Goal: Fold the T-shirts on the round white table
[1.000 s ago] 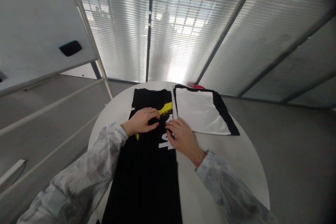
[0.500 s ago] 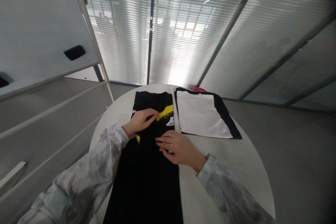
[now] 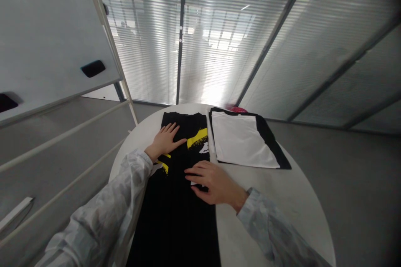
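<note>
A black garment (image 3: 178, 221) with yellow and white print lies lengthwise on the round white table (image 3: 300, 212), running toward me past the lower edge of the view. My left hand (image 3: 164, 139) rests flat with spread fingers on the left side of its upper part. On the right side, my right hand (image 3: 213, 181) touches the cloth, its fingers slightly bent and apart, partly covering a white patch of the print. Neither hand grips the fabric. The garment's far end looks squared off, its sides narrow as if folded in.
Right of the garment lies a flat stack of black and white cloth (image 3: 244, 139). Something red (image 3: 238, 109) shows behind it at the table's far edge. A whiteboard on a rail frame (image 3: 56, 37) stands at the left, and a glass partition with blinds (image 3: 213, 62) behind.
My left hand has gone from bent fingers near the yellow print to lying spread and flat farther left. My right hand has stayed nearly in place. The view has shifted slightly.
</note>
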`<action>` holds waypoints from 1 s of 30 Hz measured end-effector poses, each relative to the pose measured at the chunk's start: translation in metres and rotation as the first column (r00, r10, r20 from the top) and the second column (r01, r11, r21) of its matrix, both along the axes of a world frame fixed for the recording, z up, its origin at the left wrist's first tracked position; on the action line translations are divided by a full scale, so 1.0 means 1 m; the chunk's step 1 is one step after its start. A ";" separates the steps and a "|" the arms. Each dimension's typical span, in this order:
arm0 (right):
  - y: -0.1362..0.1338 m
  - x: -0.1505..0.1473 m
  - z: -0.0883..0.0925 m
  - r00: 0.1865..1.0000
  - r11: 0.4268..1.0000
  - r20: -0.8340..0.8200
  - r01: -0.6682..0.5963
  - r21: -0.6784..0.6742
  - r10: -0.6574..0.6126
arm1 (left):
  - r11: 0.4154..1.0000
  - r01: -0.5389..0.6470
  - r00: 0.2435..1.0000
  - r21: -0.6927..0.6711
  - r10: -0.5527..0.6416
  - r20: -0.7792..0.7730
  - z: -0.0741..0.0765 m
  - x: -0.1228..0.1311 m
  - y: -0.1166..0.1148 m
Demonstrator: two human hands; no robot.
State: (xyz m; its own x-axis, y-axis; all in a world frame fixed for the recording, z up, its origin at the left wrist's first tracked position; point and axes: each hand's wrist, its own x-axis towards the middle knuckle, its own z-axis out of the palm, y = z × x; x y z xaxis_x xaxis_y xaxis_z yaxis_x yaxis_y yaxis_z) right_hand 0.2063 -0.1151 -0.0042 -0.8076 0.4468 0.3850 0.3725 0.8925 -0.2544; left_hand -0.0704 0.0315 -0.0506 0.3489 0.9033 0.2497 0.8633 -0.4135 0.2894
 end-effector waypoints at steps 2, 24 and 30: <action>-0.001 0.000 0.001 1.000 1.000 0.006 -0.002 -0.019 0.003 | 1.000 0.008 0.998 0.003 -0.008 0.066 0.004 0.000 0.001; 0.001 -0.003 0.001 1.000 0.991 -0.012 0.023 -0.129 -0.025 | 0.878 -0.460 0.840 -0.130 0.478 0.257 0.011 -0.029 0.119; 0.001 -0.004 0.001 0.999 0.991 -0.026 0.016 -0.135 -0.019 | 0.841 -0.528 0.785 -0.117 0.536 0.311 0.014 -0.031 0.115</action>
State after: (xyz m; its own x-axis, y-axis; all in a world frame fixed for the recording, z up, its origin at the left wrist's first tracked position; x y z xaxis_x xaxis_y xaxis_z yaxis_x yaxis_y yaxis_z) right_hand 0.2024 -0.1143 -0.0036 -0.7892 0.5101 0.3421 0.3791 0.8428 -0.3821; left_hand -0.1016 0.1461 -0.0369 -0.2838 0.9288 0.2385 0.8019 0.0935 0.5902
